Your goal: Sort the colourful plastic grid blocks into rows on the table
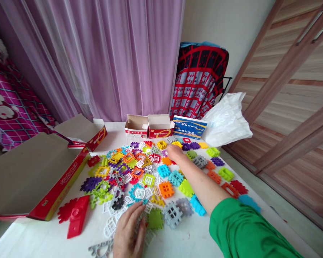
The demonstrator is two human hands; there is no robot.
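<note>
At the near edge of the pile of plastic building pieces, my left hand [129, 229] lies palm down, its fingers stretched and thumb apart. Beside its thumb is a green square block [155, 219], with a grey windowed block [172, 214] further right. White lattice window pieces [110, 226] lie to its left, and a grey toothed piece [101, 249] is near the wrist. My right hand [174, 152] reaches to the far side of the pile, close to a yellow gear-shaped block [162, 144] and an orange piece [166, 161]. Its fingers are mostly hidden, so any held piece cannot be made out.
Open cardboard boxes stand at left [70, 182] and along the back [160, 131]. A blue box [190, 127] and a white plastic bag [226, 120] are at the back right. Red flat pieces [77, 216] lie front left. Coloured blocks line the table's right side.
</note>
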